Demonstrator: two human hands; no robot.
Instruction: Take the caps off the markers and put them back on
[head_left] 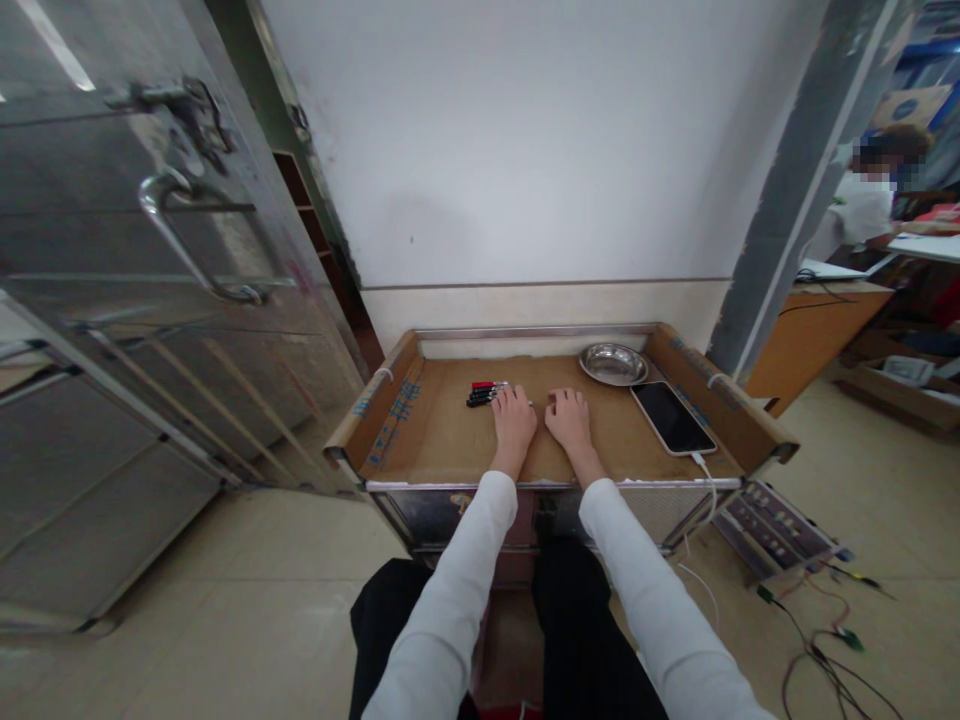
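Observation:
A small bunch of pens point(482, 397), several black and one red, lies on the cardboard-lined tray table point(442, 440). My left hand point(514, 425) rests palm down over their right ends, fingers stretched forward and touching or just above them. Beneath those fingers the pens are hidden. To its right, my right hand point(570, 422) lies on the cardboard with fingers slightly bent and apart, nothing visible in them. A round metal dish point(613, 364) sits at the back right, beyond my right hand. Nearer the right side lies a phone point(673, 417) with a white cable plugged in.
Cardboard flaps rise along the table's left and right sides, with a metal rail point(536, 331) at the back. A metal door point(172, 250) stands at left. On the floor at right are an electrical panel point(776, 530) and loose wires point(825, 660). Another person point(862, 205) sits far right.

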